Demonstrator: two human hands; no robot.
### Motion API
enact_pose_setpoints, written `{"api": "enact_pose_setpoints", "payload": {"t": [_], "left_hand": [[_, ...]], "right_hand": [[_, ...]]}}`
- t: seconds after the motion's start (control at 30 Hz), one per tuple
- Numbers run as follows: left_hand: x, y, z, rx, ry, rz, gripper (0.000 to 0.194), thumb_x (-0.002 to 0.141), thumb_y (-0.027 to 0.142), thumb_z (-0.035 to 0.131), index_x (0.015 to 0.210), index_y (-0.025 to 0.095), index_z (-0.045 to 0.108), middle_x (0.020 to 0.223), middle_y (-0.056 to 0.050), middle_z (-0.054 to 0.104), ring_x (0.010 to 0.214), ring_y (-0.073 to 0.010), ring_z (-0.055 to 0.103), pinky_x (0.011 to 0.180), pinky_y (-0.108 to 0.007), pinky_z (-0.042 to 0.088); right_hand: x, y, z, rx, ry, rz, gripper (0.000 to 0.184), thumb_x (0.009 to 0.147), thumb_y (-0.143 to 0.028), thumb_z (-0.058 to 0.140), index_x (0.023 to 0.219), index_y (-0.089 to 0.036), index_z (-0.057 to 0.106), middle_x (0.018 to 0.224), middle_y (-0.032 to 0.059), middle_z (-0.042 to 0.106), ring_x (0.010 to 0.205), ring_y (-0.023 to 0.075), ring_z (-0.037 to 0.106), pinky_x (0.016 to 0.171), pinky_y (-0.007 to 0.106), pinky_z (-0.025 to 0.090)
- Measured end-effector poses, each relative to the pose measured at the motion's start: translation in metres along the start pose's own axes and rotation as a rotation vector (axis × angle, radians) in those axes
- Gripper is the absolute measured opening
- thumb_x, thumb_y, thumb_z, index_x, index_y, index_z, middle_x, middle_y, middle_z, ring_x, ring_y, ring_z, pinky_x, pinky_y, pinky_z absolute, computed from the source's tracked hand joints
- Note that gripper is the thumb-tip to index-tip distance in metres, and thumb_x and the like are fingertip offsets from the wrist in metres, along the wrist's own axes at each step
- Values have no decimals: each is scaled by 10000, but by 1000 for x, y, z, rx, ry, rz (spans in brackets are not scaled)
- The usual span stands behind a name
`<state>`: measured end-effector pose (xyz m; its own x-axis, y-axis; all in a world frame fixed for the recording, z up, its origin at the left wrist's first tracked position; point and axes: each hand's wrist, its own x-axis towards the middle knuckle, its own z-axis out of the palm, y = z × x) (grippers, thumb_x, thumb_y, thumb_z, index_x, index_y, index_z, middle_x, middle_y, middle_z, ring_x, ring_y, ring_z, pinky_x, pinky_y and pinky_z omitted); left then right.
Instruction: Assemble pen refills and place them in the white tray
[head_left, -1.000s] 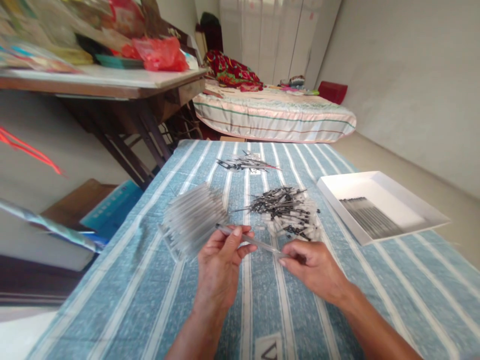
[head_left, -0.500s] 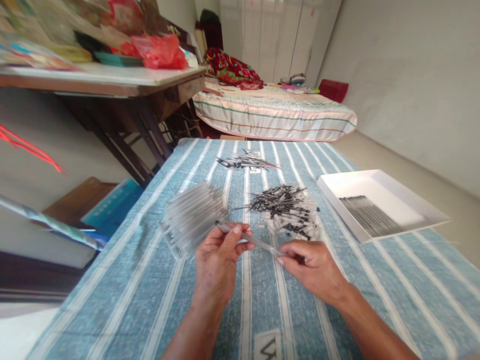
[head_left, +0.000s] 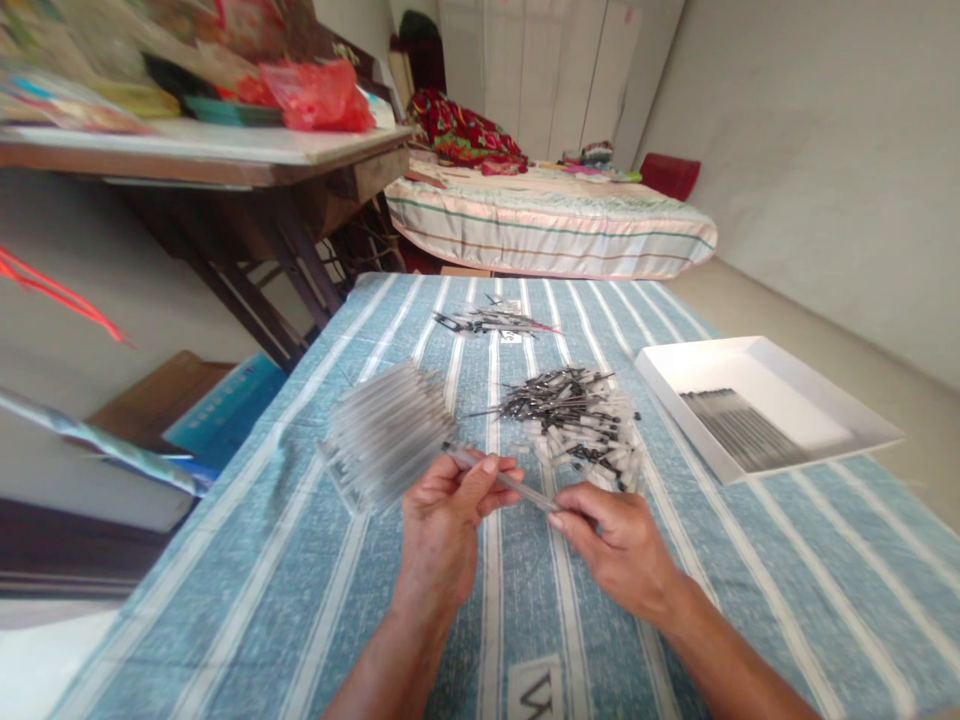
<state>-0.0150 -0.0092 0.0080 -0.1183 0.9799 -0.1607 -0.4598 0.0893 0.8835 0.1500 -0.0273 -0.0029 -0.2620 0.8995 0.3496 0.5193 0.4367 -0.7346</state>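
Observation:
Over the striped cloth I hold a slim clear pen (head_left: 534, 494) with a dark tip at its upper-left end. My left hand (head_left: 450, 500) pinches its barrel between thumb and fingers. At the lower-right end my right hand (head_left: 611, 535) has thumb and forefinger closed on it; that end is hidden by the fingers. Left of my hands lies a stack of clear pen barrels (head_left: 386, 425). Beyond my right hand is a heap of dark pen refills (head_left: 559, 395), with whitish caps (head_left: 622, 440) at its near side.
A white box (head_left: 817, 420) with a row of pens (head_left: 739, 430) stands at the right. Further back lies a small pile of refills (head_left: 495, 320). The blue striped tablecloth (head_left: 255, 620) covers the table. A side table (head_left: 315, 150) and a bed (head_left: 555, 235) stand beyond.
Both hands stay on the pen. My left hand has shifted slightly right, closer to my right hand, and the dark tip has moved right with it.

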Motion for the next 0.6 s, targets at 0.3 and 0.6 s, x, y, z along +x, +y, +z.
{"api": "enact_pose_setpoints", "payload": {"t": [0.3,0.6], "left_hand": [[2,-4,1,16,-8,-50,102,709,200,670,678,145,590,694,-28,701,672,-156,655,593,-247,527],[7,-4,0,122,7,-20,113,641,236,721,648,151,646,728,-31,707,708,-173,651,633,-254,543]], "right_hand": [[-4,3,8,-11,19,-23,136,831,-192,502,712,-161,558,522,-45,450,449,72,406,469,189,322],[15,-8,7,-404,-58,-103,208,868,-290,467,734,-195,596,665,2,598,648,134,550,602,236,387]]}}
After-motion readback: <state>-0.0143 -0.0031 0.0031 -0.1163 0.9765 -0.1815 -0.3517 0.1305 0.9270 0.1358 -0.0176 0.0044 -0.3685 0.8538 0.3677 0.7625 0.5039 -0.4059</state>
